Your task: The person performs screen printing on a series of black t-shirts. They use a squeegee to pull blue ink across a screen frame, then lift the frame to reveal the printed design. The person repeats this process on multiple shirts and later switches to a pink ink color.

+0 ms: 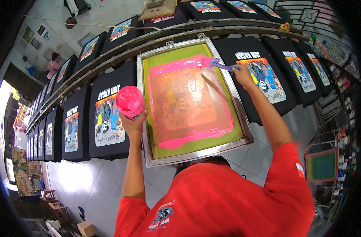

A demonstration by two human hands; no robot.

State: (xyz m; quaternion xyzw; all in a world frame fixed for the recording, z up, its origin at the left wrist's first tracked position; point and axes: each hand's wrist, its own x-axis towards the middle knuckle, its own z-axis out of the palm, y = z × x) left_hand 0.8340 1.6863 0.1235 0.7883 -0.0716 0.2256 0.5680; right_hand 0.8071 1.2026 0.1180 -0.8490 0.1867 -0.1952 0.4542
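A silk-screen frame with a metal rim and yellow-green mesh lies in front of me over a black T-shirt's place in the row. Pink ink runs in a thick band along the mesh's far side, with more along its near side. My left hand is wrapped round a tub of pink ink, held tilted above the frame's left edge. In my right hand is the handle of a purple spatula. Its pink-coated tip meets the right end of the far ink band.
Printed black T-shirts on boards line both sides of the frame, with another row behind a long rail. A second screen stands at the right near crowded shelves. At the far left is another person. Wooden stools stand on the tiled floor.
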